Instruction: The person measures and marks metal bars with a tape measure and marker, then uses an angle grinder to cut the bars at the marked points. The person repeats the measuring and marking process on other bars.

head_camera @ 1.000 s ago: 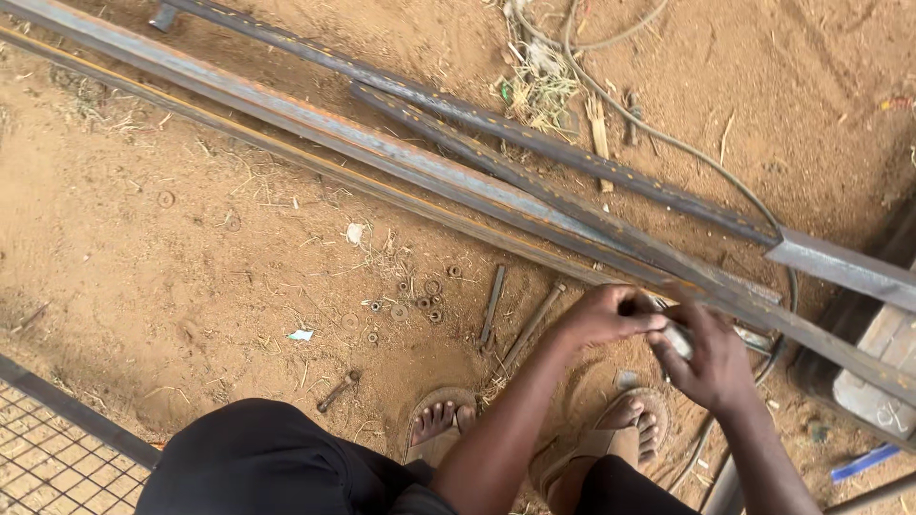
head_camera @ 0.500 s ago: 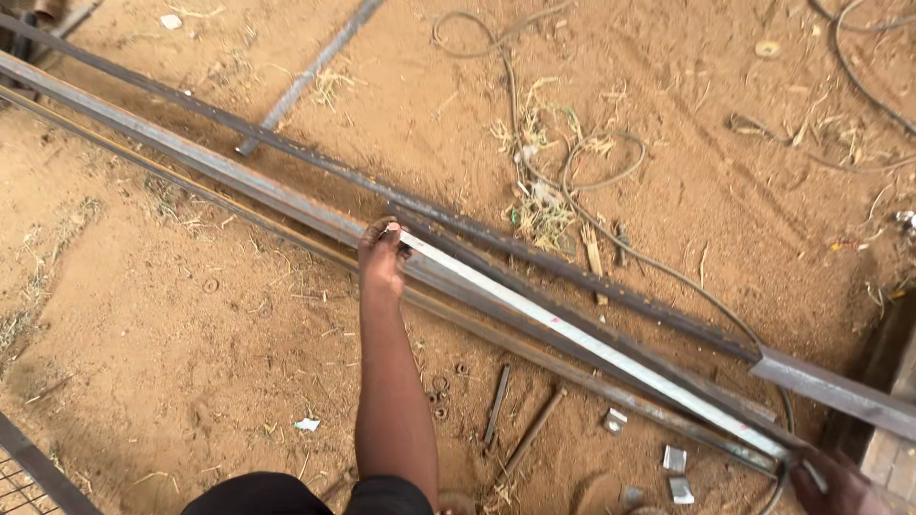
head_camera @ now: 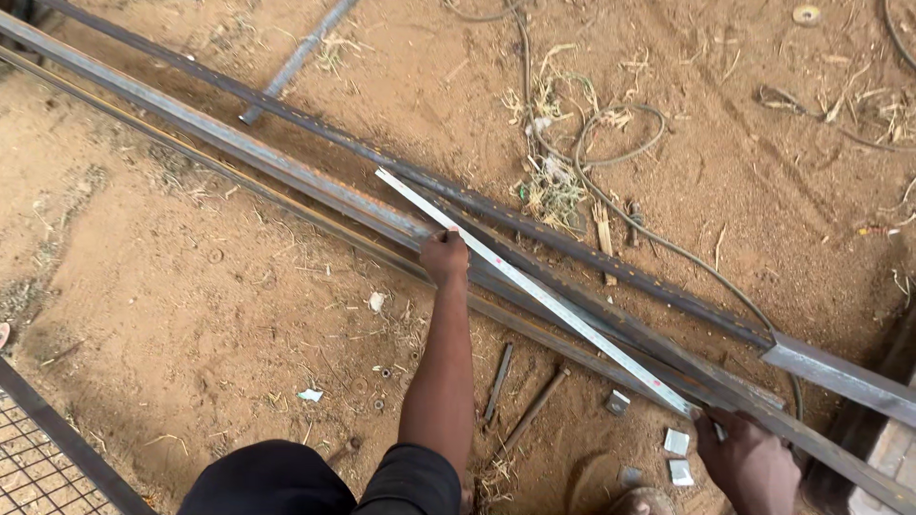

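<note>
A white measuring tape point(head_camera: 534, 291) is stretched along long steel angle bars point(head_camera: 239, 143) that lie across the sandy ground. My left hand point(head_camera: 446, 257) grips the tape partway along and presses it against a bar; the tape's free end reaches further up-left past the hand. My right hand point(head_camera: 749, 463) at the lower right holds the tape's other end, fingers closed on it. A second dark bar point(head_camera: 534, 224) runs parallel just beyond the tape.
A loose cable point(head_camera: 611, 205) curls over dry grass behind the bars. Small metal offcuts point(head_camera: 676, 442) and short rods point(head_camera: 498, 381) lie near my knees. A wire mesh frame point(head_camera: 43, 448) sits at the lower left, and another rod point(head_camera: 296, 59) lies at the top.
My left hand slid back along the tape toward me, leaving the tape's end extended beyond it. My right hand came more into view at the lower right.
</note>
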